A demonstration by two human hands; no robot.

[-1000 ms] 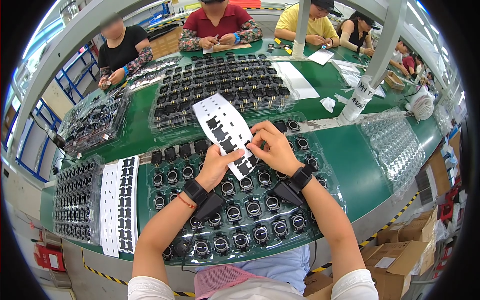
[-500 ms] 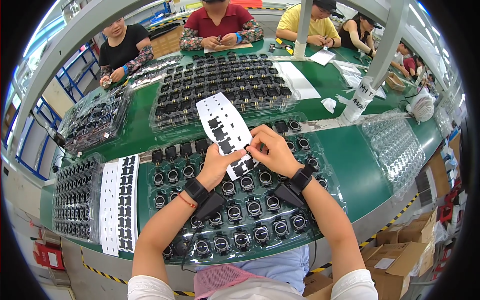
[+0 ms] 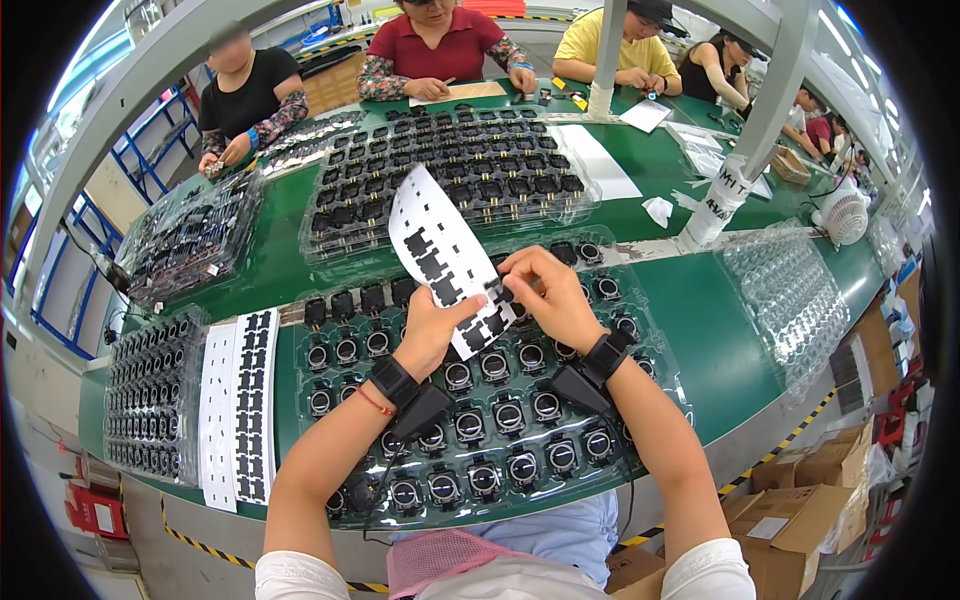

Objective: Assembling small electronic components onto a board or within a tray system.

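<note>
A curved white sheet [image 3: 408,212] with rows of black die-cut stickers is pinched in my left hand [image 3: 428,332], thumb on top near its lower part. At the sheet's right edge, the thumb and fingers of my right hand [image 3: 552,300] are closed on a small black sticker [image 3: 496,288]. That sticker looks partly lifted, though whether it still touches the sheet I cannot tell. Both hands hover over a clear plastic tray [image 3: 310,440] with rows of black square parts, each bearing a round ringed face [image 3: 468,427].
More sticker sheets [image 3: 222,420] lie at the left, beside another filled tray [image 3: 150,400]. Trays of black parts [image 3: 440,170] stand beyond. Clear trays [image 3: 800,300] and a white fan [image 3: 845,215] are at the right. A metal post [image 3: 735,180] rises from the bench. Co-workers sit opposite.
My right fingers have risen slightly with the black sticker, lifting it from the sheet. The sheet's upper end curls more. Across the bench, a co-worker's hands have moved apart.
</note>
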